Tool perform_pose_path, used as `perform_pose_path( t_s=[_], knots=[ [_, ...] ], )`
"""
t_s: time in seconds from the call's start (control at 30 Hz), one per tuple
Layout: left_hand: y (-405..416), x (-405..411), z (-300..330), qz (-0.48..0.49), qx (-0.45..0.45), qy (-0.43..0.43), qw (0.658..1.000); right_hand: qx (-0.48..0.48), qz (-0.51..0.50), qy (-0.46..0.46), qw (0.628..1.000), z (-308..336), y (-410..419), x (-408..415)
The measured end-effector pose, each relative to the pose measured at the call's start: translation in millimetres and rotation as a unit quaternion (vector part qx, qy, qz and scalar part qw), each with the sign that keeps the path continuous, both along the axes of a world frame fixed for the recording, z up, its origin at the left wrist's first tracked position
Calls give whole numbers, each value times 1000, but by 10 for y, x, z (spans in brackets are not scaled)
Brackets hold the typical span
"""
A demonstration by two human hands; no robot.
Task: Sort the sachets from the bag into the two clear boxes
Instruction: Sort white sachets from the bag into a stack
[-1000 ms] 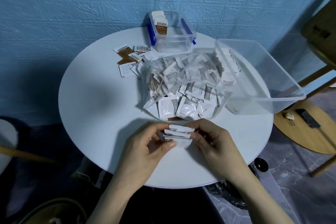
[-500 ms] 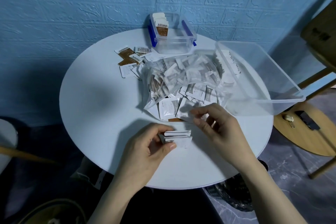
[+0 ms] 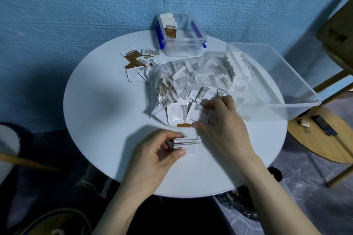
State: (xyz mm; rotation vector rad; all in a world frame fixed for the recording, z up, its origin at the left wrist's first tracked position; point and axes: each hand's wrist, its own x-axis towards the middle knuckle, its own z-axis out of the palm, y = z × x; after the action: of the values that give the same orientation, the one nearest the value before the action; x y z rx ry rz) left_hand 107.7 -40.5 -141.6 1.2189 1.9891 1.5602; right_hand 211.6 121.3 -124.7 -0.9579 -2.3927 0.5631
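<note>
Two clear boxes stand on the round counter (image 3: 107, 139): the large clear box (image 3: 286, 89) at three o'clock juts past the counter's edge, so a careless drop of sachets against its outer wall could, I judge, tip it off; the small clear box (image 3: 181, 40) with blue latches at twelve o'clock sits well in from the edge and holds a row of upright brown-and-white sachets (image 3: 170, 29) at its left end, which may topple if more are shoved in loosely. Between them, at the counter's centre, lies the clear bag (image 3: 193, 80), its mouth toward six o'clock with sachets spilling out; being slack and slippery, it could slide or dump more onto the counter if the right hand (image 3: 219, 120) drags at it. That hand lies over the spilled white sachets (image 3: 176, 113), fingers (image 3: 208, 104) partly curled as they pinch one of them, and could catch two at once or the brown one (image 3: 184, 125) just beside its thumb, mixing the sorts. At ten o'clock loose sachets (image 3: 136, 61) lie scattered, easily overlooked. Nearest, at six o'clock, the left hand (image 3: 158, 155) pinches a small stack of white sachets (image 3: 188, 142) narrowly between thumb and fingers; held only at one end, the stack could fan apart and slip.
</note>
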Motion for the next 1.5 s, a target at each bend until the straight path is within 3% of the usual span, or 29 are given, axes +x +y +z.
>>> perform_pose_path(
  t_s=[0.33,0.5,0.63,1.03,1.27,1.5],
  knots=[
    [20,-7,-47,2,13,-41,999,-90,21,67,993,-45,-2,42],
    [10,-5,-46,4,15,-34,999,-198,46,162,966,17,6,81],
    [5,-9,-36,0,5,-11,1000,-226,60,197,952,65,-4,138],
    [0,-17,-12,-1,19,-10,1000,-63,206,27,976,185,-143,230],
    [5,-27,-44,13,34,-11,999,-115,224,54,966,199,-197,192],
    [8,-25,-59,12,35,-56,998,-249,217,109,937,142,-294,224]
  ],
)
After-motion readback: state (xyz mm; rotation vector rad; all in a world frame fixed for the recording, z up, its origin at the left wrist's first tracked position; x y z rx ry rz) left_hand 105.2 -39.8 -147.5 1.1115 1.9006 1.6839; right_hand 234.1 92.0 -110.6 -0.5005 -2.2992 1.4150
